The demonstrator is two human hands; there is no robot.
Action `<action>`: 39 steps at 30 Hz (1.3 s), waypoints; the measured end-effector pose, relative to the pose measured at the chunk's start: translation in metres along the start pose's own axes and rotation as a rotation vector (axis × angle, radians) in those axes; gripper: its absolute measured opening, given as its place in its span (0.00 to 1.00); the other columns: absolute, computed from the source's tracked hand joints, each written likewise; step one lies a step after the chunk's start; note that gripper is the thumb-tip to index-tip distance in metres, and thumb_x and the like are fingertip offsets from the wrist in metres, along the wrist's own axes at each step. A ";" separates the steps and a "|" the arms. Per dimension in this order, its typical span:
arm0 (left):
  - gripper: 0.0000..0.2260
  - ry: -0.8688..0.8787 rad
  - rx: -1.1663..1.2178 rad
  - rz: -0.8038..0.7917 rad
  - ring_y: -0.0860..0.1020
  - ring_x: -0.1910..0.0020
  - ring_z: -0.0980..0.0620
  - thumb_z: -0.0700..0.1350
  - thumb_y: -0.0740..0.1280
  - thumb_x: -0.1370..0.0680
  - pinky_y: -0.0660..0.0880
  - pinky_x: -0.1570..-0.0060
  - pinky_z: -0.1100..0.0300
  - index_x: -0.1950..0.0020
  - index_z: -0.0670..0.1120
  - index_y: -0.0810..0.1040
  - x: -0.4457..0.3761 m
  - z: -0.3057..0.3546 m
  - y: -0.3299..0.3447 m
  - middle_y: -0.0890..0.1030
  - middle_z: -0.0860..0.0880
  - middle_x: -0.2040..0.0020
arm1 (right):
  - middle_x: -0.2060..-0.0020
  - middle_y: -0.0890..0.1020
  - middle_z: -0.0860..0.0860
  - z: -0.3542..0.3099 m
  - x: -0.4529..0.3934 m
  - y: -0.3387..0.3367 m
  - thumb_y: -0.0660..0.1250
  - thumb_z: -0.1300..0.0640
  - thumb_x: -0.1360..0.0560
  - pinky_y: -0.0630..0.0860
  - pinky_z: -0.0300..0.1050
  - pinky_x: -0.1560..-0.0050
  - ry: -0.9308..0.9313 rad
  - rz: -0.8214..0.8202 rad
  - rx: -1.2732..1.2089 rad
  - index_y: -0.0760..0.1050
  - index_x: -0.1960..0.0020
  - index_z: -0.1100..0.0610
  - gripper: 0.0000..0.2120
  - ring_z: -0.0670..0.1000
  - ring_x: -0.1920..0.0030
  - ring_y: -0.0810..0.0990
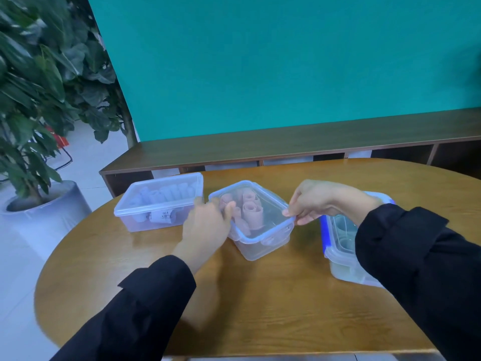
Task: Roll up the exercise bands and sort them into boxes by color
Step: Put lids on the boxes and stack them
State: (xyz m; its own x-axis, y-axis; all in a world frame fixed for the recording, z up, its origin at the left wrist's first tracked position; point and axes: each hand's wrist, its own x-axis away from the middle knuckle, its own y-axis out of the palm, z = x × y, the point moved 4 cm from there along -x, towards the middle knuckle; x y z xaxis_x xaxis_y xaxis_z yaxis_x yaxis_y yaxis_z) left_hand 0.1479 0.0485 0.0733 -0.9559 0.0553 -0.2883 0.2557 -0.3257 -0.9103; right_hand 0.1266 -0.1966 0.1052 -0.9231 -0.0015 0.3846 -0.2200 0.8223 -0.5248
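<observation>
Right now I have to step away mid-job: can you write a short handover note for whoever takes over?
Left hand: grips the left edge of the middle box's lid.
Right hand: fingers pinch the lid's right corner.
Middle box: holds rolled pink bands, lid on top, whether latched cannot be told.
Left box: lidded, holds pale rolled bands.
Right box: blue clips, partly hidden by the right sleeve; greenish contents, unclear.
Done: no loose bands visible on the table.
Left: probably just seat and clip the middle lid, and check the right box.
</observation>
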 end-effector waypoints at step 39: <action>0.06 -0.213 0.961 0.321 0.82 0.53 0.68 0.55 0.75 0.24 0.79 0.42 0.55 0.49 0.57 0.86 0.126 -0.022 0.000 0.85 0.65 0.58 | 0.68 0.78 0.57 0.047 0.060 0.105 0.71 0.60 0.22 0.81 0.49 0.60 -0.211 0.411 -0.709 0.76 0.47 0.65 0.09 0.52 0.70 0.77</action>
State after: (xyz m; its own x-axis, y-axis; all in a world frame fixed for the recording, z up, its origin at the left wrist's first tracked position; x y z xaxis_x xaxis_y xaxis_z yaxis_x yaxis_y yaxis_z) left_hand 0.0308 0.0759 0.0308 -0.8929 -0.3045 -0.3318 0.3691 -0.9169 -0.1518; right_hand 0.0334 -0.1374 0.0372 -0.9414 0.3276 0.0804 0.3312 0.9429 0.0359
